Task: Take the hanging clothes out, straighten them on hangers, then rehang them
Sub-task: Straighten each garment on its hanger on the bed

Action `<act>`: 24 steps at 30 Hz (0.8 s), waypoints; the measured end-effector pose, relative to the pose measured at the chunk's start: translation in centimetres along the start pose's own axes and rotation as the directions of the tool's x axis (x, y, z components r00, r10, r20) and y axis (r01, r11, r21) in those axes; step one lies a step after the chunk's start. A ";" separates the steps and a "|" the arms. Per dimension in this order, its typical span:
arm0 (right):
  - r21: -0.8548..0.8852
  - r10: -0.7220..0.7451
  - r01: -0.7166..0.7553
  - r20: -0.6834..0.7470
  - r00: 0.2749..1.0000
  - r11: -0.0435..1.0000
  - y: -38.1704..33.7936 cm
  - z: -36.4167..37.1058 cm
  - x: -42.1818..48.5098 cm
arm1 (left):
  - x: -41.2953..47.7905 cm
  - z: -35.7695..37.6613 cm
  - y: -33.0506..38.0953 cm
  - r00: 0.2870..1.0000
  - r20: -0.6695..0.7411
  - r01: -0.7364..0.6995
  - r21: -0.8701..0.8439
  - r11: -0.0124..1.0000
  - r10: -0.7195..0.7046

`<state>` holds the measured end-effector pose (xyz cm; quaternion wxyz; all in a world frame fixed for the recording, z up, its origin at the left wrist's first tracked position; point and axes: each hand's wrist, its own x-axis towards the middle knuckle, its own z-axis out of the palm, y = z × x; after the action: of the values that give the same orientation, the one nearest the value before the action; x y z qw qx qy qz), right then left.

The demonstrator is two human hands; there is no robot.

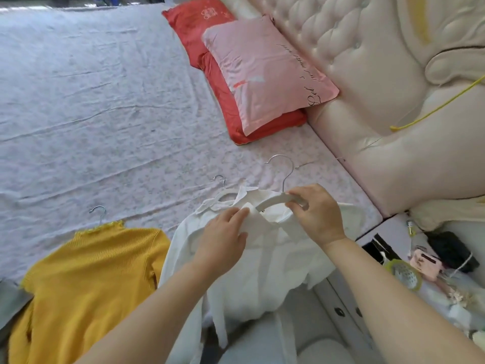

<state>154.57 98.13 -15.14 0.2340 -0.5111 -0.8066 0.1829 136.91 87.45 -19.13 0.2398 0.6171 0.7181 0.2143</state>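
In the head view, the person is standing at the edge of the bed (105,101) and is fixing a white shirt (252,264) on a white hanger (273,201). This looks like the straightening step, not the hanging-up step yet.

The right hand (316,215) is pinching one arm of the hanger with its fingertips, and the fingers are bent around it. The left hand (225,239) is holding the cloth at the neck of the shirt between its fingers and thumb, and the fingers are only a little bent.

The shirt is lying at the near edge of the bed, and its bottom part is hanging over the side. It is looking soft, floppy and a bit bunched up near the neck. The hanger's silver hook is pointing away toward the pink pillow (265,72).

Next, the cloth probably needs sliding over the hanger arm, so both shoulders are sitting even.

A yellow sweater (86,271) is lying flat on its own hanger, just to the left of the shirt. It is looking smooth already. Nothing is hanging back up yet.
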 end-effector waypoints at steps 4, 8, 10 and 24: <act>0.029 -0.059 0.057 0.060 0.996 0.998 0.7 3.1 6.1 | 4.1 -0.3 -2.0 0.993 -0.049 0.108 -0.013 0.994 -0.109; 0.077 -0.118 0.106 0.176 0.977 0.991 1.7 7.6 11.7 | 8.1 0.0 -4.4 0.964 -0.072 0.255 -0.032 0.966 -0.257; 0.078 -0.128 0.113 0.230 0.965 0.991 2.7 10.1 14.0 | 10.1 0.5 -5.7 0.946 -0.068 0.314 -0.032 0.949 -0.316; -0.076 0.038 0.014 0.641 0.767 0.997 8.6 26.2 19.3 | 16.0 7.6 -14.8 0.840 0.063 0.537 0.050 0.842 -0.540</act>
<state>139.04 117.78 -37.60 -0.0762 -0.4315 -0.8411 0.3171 127.95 101.25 -35.37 0.3077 0.4018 0.8562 0.1041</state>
